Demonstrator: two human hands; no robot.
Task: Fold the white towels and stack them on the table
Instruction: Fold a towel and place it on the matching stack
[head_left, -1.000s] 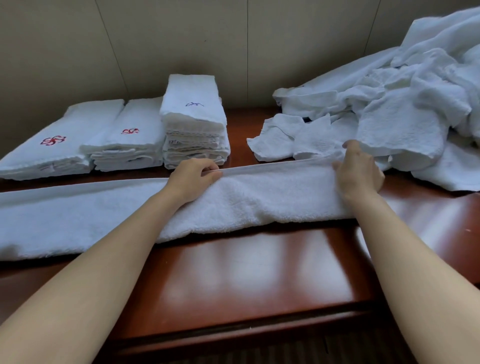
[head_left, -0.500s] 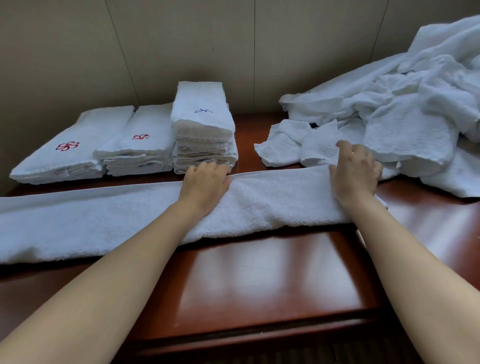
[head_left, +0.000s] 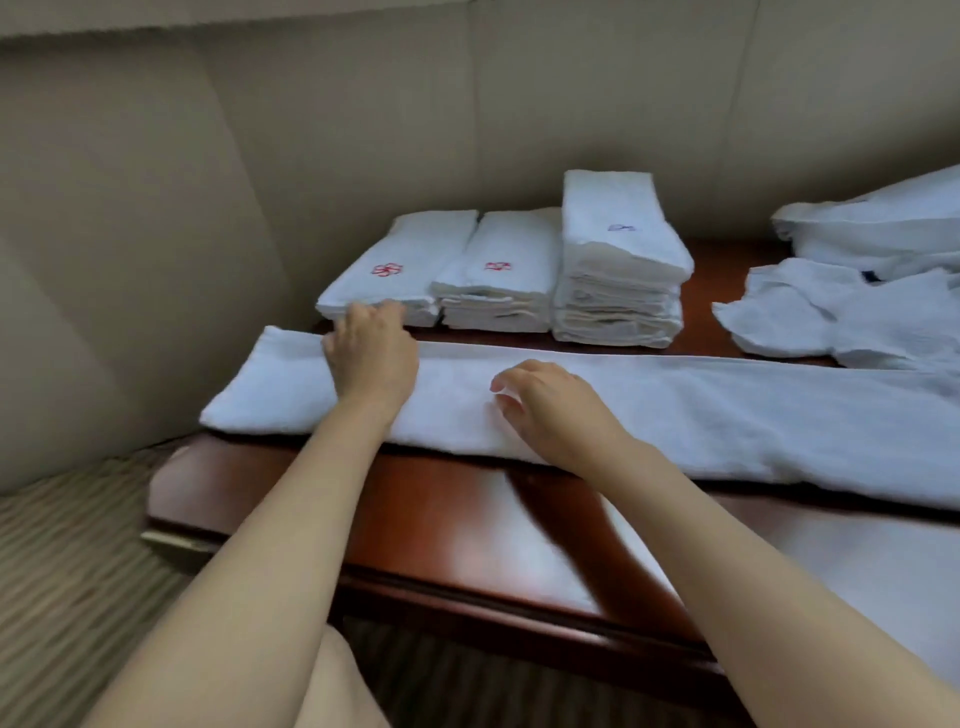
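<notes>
A long white towel (head_left: 727, 410), folded into a narrow strip, lies across the red-brown wooden table (head_left: 457, 519). My left hand (head_left: 371, 353) rests flat on the strip near its left end, fingers at the far edge. My right hand (head_left: 545, 410) hovers over the strip's middle with fingers slightly curled and apart, holding nothing. Behind the strip stand three stacks of folded white towels: a low one with a red emblem (head_left: 395, 270), a second with a red emblem (head_left: 504, 270), and a taller one with a blue emblem (head_left: 618, 249).
A heap of unfolded white towels (head_left: 857, 291) fills the table's far right. Beige wall panels close off the back and left. Striped carpet (head_left: 62, 582) lies beside the table's left end. The table's front edge runs close to my forearms.
Both hands slid left along the strip; the left went from the middle to near the left end, the right from the right part to the middle. The view swung left.
</notes>
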